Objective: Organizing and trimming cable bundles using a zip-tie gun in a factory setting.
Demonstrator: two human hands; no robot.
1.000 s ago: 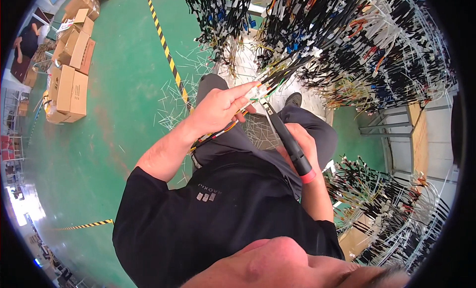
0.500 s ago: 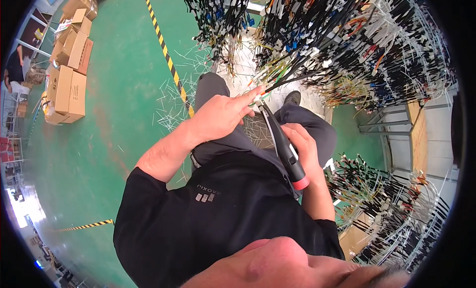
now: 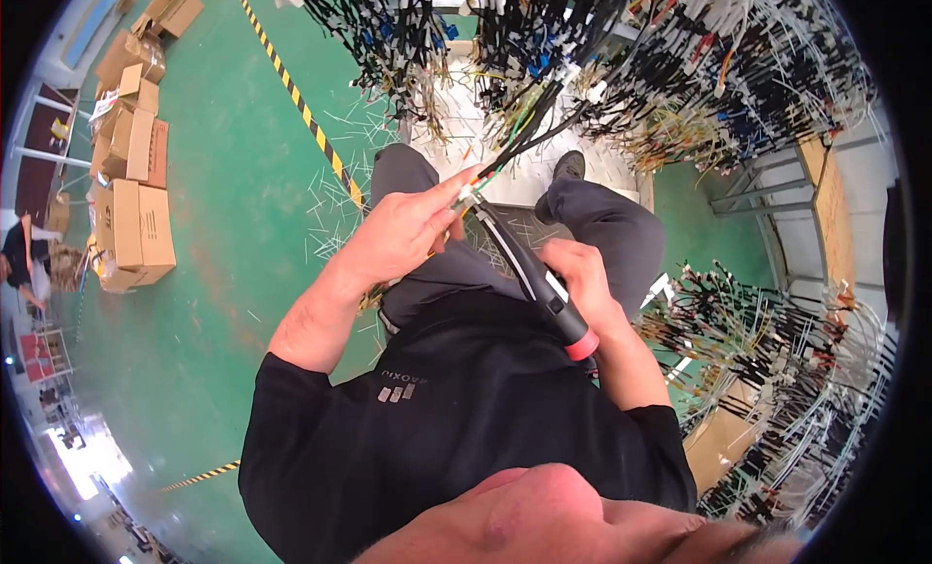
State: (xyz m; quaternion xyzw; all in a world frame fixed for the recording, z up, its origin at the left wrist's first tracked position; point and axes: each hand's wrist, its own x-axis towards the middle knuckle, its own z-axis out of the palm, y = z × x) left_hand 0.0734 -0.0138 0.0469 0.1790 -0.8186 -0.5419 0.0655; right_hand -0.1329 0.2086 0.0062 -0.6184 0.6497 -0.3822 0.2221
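Note:
My left hand [image 3: 400, 236] is closed on a thin wire harness [image 3: 522, 142] of black, green and other wires, pinching it between thumb and fingers. The harness runs up and to the right toward the hanging bundles. Right at the pinched spot sits the narrow nose of a long black cable tie gun [image 3: 536, 281] with a red rear end. My right hand [image 3: 581, 269] is wrapped around the gun from its right side; part of its fingers is hidden behind the body. The gun slants down and to the right across my lap.
Dense wire harnesses [image 3: 670, 88] hang ahead and to the right, with more bundles [image 3: 767, 370] at lower right. Cut white strips litter the green floor [image 3: 243, 273] and a pale board [image 3: 505, 187]. Cardboard boxes [image 3: 136, 224] and another person [image 3: 21, 258] are at left.
Both hands, the gun and the harness have shifted slightly left in the picture, as the whole view has turned a little. The harness and gun nose are still together in the left hand's pinch.

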